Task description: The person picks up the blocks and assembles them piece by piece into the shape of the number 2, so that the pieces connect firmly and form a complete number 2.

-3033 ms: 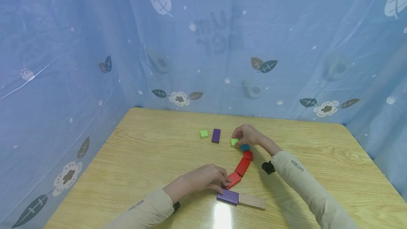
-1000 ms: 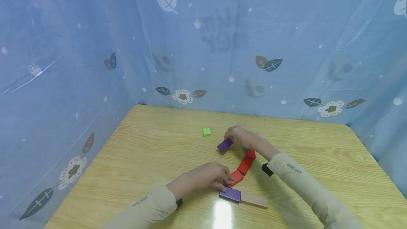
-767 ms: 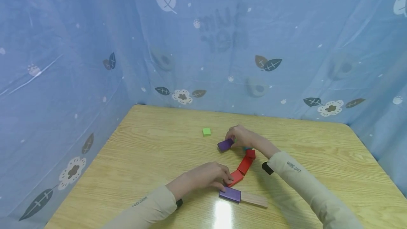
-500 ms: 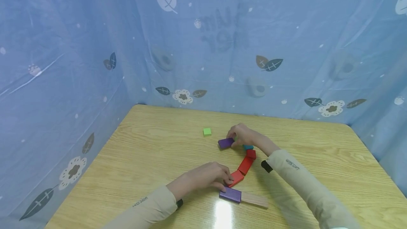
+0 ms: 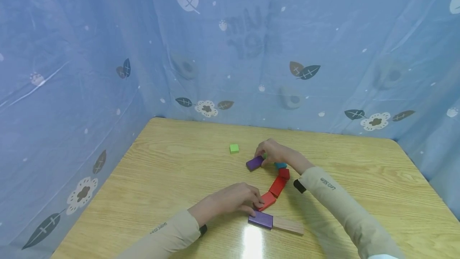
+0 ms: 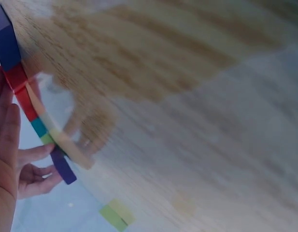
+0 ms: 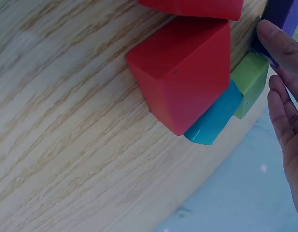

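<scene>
My right hand (image 5: 274, 152) pinches a purple rectangular block (image 5: 253, 164) near its right end, thumb on the near side. A green block (image 7: 252, 77) sits beside it, mostly hidden by that hand in the head view. From there a curved row runs toward me: a teal block (image 5: 281, 165), a small red block (image 5: 284, 174), a longer red block (image 5: 278, 187) and another red one (image 5: 268, 200). Fingertips of my left hand (image 5: 235, 199) rest on the nearest red block; its thumb touches a second purple block (image 5: 261, 220), end to end with a plain wood block (image 5: 287, 225).
A lone green block (image 5: 234, 148) lies toward the back, left of the row. The wooden table (image 5: 172, 159) reaches back to a blue patterned curtain (image 5: 233, 51), which also hangs at both sides.
The right hand has gone from the green block to the purple block and brought it from the back toward the row's end. Lately it turns the block slightly. The left hand stays in place.
</scene>
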The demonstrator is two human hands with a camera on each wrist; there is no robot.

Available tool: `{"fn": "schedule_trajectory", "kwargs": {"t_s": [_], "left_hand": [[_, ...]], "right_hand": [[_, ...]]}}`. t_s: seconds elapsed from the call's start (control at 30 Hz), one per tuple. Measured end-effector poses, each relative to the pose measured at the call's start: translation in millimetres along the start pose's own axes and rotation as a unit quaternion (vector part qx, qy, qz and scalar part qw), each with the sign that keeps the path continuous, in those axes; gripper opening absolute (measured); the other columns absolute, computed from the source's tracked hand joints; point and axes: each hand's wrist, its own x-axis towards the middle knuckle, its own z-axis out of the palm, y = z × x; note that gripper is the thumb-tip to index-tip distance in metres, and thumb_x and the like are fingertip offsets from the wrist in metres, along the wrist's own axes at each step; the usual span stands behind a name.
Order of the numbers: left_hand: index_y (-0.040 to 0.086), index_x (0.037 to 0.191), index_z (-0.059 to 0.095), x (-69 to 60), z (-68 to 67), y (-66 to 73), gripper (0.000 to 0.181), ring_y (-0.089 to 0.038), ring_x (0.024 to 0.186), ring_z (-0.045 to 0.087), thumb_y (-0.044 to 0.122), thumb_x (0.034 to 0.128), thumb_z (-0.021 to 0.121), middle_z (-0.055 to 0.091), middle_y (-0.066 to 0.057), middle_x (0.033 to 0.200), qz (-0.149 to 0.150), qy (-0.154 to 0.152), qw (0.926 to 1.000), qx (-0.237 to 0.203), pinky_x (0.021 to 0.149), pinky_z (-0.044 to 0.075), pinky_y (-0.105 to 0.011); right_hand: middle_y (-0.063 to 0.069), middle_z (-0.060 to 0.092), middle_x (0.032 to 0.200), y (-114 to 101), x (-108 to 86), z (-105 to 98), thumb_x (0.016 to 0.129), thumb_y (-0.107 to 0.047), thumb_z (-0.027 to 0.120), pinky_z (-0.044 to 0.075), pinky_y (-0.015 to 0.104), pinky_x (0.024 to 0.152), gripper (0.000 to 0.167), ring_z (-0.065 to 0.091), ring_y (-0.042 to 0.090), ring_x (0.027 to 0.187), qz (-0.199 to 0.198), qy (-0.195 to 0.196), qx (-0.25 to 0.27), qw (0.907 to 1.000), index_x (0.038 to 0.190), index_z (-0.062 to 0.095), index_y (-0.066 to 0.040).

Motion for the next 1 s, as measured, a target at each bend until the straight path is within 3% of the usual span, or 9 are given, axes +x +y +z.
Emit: {"fn": "schedule_trajectory", "kwargs": {"t_s": [0.3,0.5,0.6,0.63,0.7,0.83,0.93,1.0], "left_hand": [[0.011,0.107,0.073,0.3,-0.2,0.3,0.027,0.004,0.095,0.060,0.026,0.0843,0.070,0.068,0.005,0.105,-0.004,0.000,1.0000,-0.004,0.084,0.041,-0.002],[0.012,0.108,0.073,1.3,-1.3,1.1,0.028,0.004,0.095,0.060,0.026,0.0844,0.070,0.068,0.006,0.105,-0.010,-0.006,0.9999,-0.002,0.084,0.041,-0.003],[0.011,0.108,0.073,0.5,-3.0,0.0,0.028,0.003,0.096,0.061,0.026,0.0845,0.070,0.068,0.005,0.105,-0.010,-0.004,0.9999,0.001,0.085,0.041,-0.003],[0.011,0.108,0.072,0.2,-3.2,-0.3,0.028,0.002,0.096,0.061,0.026,0.0844,0.070,0.068,0.004,0.105,-0.010,-0.004,0.9999,-0.001,0.085,0.041,-0.003],[0.010,0.108,0.072,-0.4,-3.1,-0.6,0.028,0.002,0.096,0.061,0.025,0.0844,0.071,0.068,0.003,0.105,-0.008,-0.003,0.9999,-0.006,0.085,0.041,-0.003],[0.009,0.108,0.072,-0.2,-2.3,0.2,0.028,0.001,0.096,0.062,0.024,0.0842,0.071,0.068,0.001,0.106,-0.002,-0.002,1.0000,-0.005,0.085,0.041,-0.003],[0.009,0.107,0.072,1.0,-2.1,1.6,0.027,0.001,0.095,0.062,0.024,0.0841,0.071,0.068,0.002,0.107,0.002,-0.001,1.0000,0.007,0.086,0.040,-0.003],[0.009,0.107,0.072,1.9,-2.1,2.5,0.027,0.001,0.095,0.062,0.024,0.0841,0.071,0.069,0.002,0.106,0.004,-0.001,0.9999,0.011,0.086,0.040,-0.002]], "right_hand": [[0.007,0.069,0.096,2.0,-1.1,-0.6,0.074,-0.011,0.083,0.055,0.030,0.076,0.028,0.065,0.023,0.088,0.007,-0.009,0.012,0.9999,0.100,0.073,-0.004],[0.013,0.066,0.112,-1.8,-0.7,-22.0,0.077,-0.009,0.081,0.053,0.041,0.085,0.037,0.060,0.031,0.102,0.063,-0.024,0.072,0.9951,0.111,0.069,-0.002],[0.019,0.064,0.116,0.1,5.8,-37.6,0.081,-0.005,0.075,0.050,0.048,0.093,0.035,0.057,0.039,0.108,0.069,0.006,0.146,0.9868,0.114,0.067,0.003],[0.020,0.063,0.117,1.1,8.2,-41.4,0.082,-0.004,0.074,0.049,0.048,0.095,0.034,0.057,0.041,0.109,0.067,0.023,0.184,0.9803,0.114,0.066,0.004],[0.022,0.063,0.119,3.2,13.2,-45.9,0.085,-0.002,0.071,0.048,0.046,0.097,0.034,0.056,0.041,0.113,0.070,0.056,0.280,0.9559,0.117,0.064,0.006],[0.020,0.062,0.122,7.2,22.8,-41.4,0.088,-0.002,0.067,0.048,0.040,0.098,0.039,0.058,0.031,0.114,0.074,0.119,0.444,0.8847,0.124,0.058,0.009],[0.017,0.061,0.126,12.8,31.5,-28.1,0.091,-0.001,0.062,0.041,0.044,0.104,0.042,0.057,0.025,0.117,0.068,0.136,0.521,0.8399,0.130,0.052,0.011],[0.019,0.057,0.131,16.9,36.6,-18.0,0.093,0.001,0.058,0.036,0.046,0.109,0.043,0.052,0.029,0.124,0.067,0.129,0.554,0.8200,0.133,0.048,0.010]]}}
